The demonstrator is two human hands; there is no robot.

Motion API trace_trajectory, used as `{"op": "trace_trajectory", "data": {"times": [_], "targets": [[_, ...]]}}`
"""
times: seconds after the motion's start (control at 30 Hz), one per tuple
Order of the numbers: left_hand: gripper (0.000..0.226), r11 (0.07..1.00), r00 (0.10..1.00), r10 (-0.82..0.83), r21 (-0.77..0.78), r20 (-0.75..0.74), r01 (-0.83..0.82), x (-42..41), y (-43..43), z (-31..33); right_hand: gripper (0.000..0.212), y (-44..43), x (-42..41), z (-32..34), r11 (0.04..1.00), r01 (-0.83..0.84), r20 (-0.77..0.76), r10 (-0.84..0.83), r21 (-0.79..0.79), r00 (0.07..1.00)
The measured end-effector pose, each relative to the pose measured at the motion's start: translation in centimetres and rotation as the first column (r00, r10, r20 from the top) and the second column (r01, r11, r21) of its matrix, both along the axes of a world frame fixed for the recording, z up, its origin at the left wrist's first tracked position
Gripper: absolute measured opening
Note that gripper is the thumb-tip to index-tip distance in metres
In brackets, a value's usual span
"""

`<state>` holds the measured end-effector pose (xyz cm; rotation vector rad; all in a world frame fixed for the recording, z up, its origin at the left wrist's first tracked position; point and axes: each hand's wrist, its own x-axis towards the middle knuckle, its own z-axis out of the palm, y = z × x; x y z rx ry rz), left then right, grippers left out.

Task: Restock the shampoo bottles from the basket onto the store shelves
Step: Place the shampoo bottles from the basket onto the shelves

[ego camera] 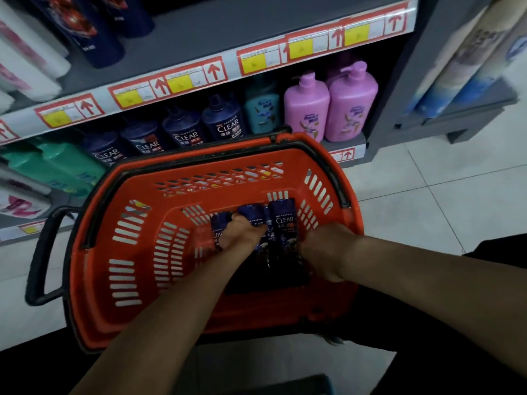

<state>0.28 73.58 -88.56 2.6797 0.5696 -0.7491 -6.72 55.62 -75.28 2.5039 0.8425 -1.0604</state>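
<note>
An orange shopping basket (137, 252) stands on the floor in front of the shelves. Several dark blue CLEAR shampoo bottles lie in its bottom. My left hand (242, 233) reaches down into the basket and grips one dark blue bottle (252, 213). My right hand (322, 249) is beside it and curls round another dark blue bottle (283, 216); its fingers are hidden behind the hand. On the lowest shelf a row of the same CLEAR bottles (225, 121) stands upright.
Pink pump bottles (330, 106) and a teal bottle (261, 108) stand right of the CLEAR row, green bottles (57, 163) left of it. The upper shelf (199, 38) holds dark blue and white bottles at its left. White tiled floor (427, 195) lies to the right.
</note>
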Motion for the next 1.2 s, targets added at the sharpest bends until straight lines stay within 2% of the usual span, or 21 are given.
{"op": "trace_trajectory", "data": {"times": [0.07,0.2,0.47,0.53,0.7,0.73,0.83,0.93,1.03,1.13,1.2], "targets": [[0.086,0.999,0.999,0.053,-0.005,0.0,-0.053,0.2,-0.1,-0.4,0.037,0.0,0.1,-0.2,1.0,0.015,-0.002,-0.015,0.01,1.0],[0.06,0.976,0.988,0.15,-0.152,-0.047,-0.155,0.5,0.3,-0.7,0.032,-0.2,0.2,0.0,0.999,0.035,-0.002,-0.035,0.033,0.999],[0.078,0.914,0.957,0.28,-0.283,-0.081,-0.291,0.7,1.6,1.4,0.036,0.8,0.7,0.8,0.999,0.053,-0.064,-0.053,-0.012,0.997],[0.076,0.891,0.954,0.285,-0.341,-0.095,-0.3,0.4,1.6,2.5,0.036,1.3,0.8,1.3,0.997,0.067,-0.093,-0.069,-0.025,0.993],[0.058,0.887,0.978,0.204,-0.416,-0.035,-0.2,-0.9,2.6,6.7,0.008,3.1,1.8,2.8,0.989,0.145,-0.079,-0.142,0.031,0.987],[0.053,0.887,0.984,0.181,-0.431,-0.005,-0.165,-1.0,2.9,7.7,0.008,3.5,2.2,3.4,0.985,0.167,-0.076,-0.163,0.05,0.984],[0.051,0.86,0.985,0.148,-0.502,0.083,-0.087,-0.8,4.5,11.2,0.023,4.4,3.4,5.2,0.969,0.216,-0.057,-0.211,0.118,0.976],[0.071,0.847,0.97,0.137,-0.531,0.203,-0.009,-0.2,6.2,14.8,0.023,4.9,4.2,7.3,0.952,0.252,0.015,-0.258,0.172,0.966],[0.064,0.802,0.926,0.156,-0.592,0.344,0.085,0.0,7.6,18.5,0.028,5.3,4.6,8.4,0.911,0.301,0.076,-0.334,0.281,0.94],[0.062,0.74,0.88,0.194,-0.653,0.434,0.159,-0.3,8.9,21.6,0.042,6.1,4.5,8.6,0.873,0.312,0.132,-0.383,0.375,0.914],[0.06,0.72,0.856,0.214,-0.668,0.47,0.187,-0.6,10.1,22.2,0.054,6.7,4.4,8.4,0.851,0.322,0.118,-0.401,0.415,0.908]]}}
